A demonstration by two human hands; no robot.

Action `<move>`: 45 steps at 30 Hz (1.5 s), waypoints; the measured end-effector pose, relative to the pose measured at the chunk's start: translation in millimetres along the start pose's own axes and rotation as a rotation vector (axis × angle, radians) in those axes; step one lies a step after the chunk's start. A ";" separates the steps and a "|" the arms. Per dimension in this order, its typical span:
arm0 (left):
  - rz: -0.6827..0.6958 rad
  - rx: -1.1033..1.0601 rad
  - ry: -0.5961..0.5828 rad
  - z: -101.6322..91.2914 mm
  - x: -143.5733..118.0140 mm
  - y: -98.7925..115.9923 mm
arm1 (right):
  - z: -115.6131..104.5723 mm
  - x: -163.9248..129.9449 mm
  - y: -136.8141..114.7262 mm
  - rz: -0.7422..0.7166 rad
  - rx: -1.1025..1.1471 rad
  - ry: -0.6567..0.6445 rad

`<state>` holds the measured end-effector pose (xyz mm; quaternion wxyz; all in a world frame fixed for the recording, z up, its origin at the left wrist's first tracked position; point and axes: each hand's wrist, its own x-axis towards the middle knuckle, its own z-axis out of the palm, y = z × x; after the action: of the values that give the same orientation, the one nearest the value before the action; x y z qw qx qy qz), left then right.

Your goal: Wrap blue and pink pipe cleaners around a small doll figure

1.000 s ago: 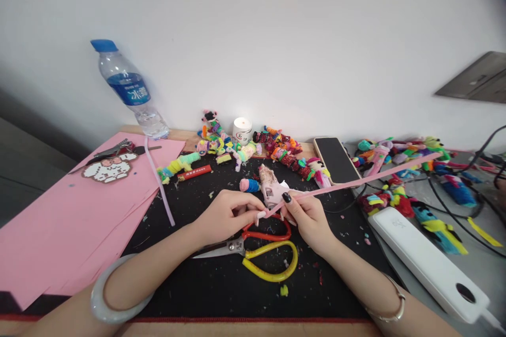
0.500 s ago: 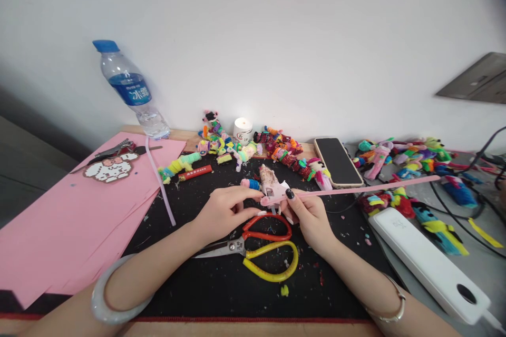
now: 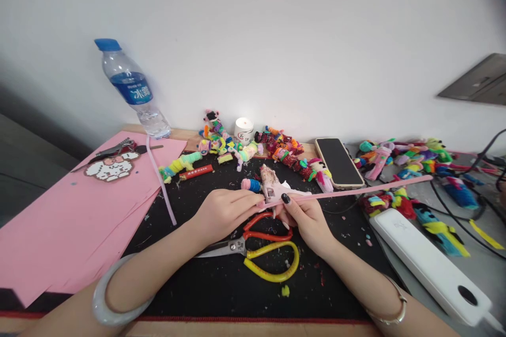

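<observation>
A long pink pipe cleaner (image 3: 367, 189) stretches from between my hands out to the right. My left hand (image 3: 223, 213) pinches its near end, fingers together. Just beside it, my right hand (image 3: 310, 218) grips the same stem between thumb and fingers. Behind my fingertips lies a pale pink tool with a brown-stained tip (image 3: 271, 181), probably a glue gun; my hands partly cover it. Below them, scissors (image 3: 272, 268) with one red and one yellow handle lie on the black mat (image 3: 190, 289). A small blue and pink roll (image 3: 251, 185) sits next to the pink tool.
Pink paper sheets (image 3: 79, 231) and a water bottle (image 3: 132, 89) are at left. Colourful pipe-cleaner figures (image 3: 294, 163) line the back near a paper cup (image 3: 244, 130). A phone (image 3: 339, 163), white power bank-like device (image 3: 430, 268) and cables lie at right.
My left fingers have closed further over the pipe cleaner's near end, and its coiled-looking tip is now mostly covered. The pipe cleaner's far end has shifted slightly left.
</observation>
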<state>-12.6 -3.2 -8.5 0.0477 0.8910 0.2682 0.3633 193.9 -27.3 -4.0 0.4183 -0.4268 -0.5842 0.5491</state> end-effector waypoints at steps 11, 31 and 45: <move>0.109 0.055 -0.019 -1.6 2.0 -1.3 | 0.3 -0.7 -1.2 -0.004 -0.016 -0.016; -0.006 -0.040 -0.046 -1.4 0.5 -2.7 | -1.1 0.5 0.8 -0.009 -0.018 -0.025; -0.424 -0.463 -0.251 -7.8 12.8 5.7 | -3.4 -0.9 4.9 -0.011 -0.021 0.034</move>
<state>-7.7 -2.4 6.8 0.3562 0.8185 0.3501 0.2840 197.7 -27.0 -8.7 0.4268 -0.4374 -0.5851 0.5331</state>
